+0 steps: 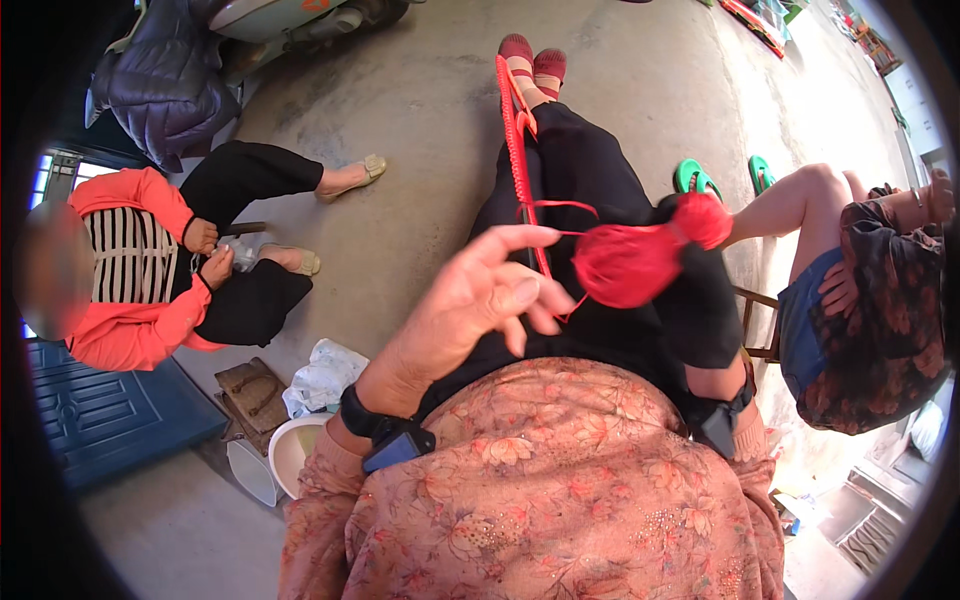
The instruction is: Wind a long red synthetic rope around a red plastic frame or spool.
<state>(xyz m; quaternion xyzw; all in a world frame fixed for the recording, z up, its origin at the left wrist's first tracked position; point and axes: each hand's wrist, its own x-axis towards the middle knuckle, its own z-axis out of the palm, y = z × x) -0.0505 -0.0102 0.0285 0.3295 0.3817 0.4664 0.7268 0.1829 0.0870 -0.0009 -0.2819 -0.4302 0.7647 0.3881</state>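
Observation:
My left hand (490,290) is raised over my lap, index finger stretched out and the other fingers loosely bent apart. A thin red strand touches the index fingertip and runs to a blurred bundle of red yarn (625,268), which narrows and flares again at its right end. Another strand trails from the bundle near my lower fingers. A long red strip with a ridged, coiled-looking edge (515,150) extends along my legs toward my shoes. Only the wrist of my right arm (715,382) shows; my right hand is hidden beside the black trouser leg.
At left sits a person in a coral jacket (135,335), hands on a small pale thing. Another person in blue shorts (800,320) sits close at right, near green sandals (692,178). A white bucket (290,455) and brown bag (252,395) stand lower left; a scooter (290,20) is behind.

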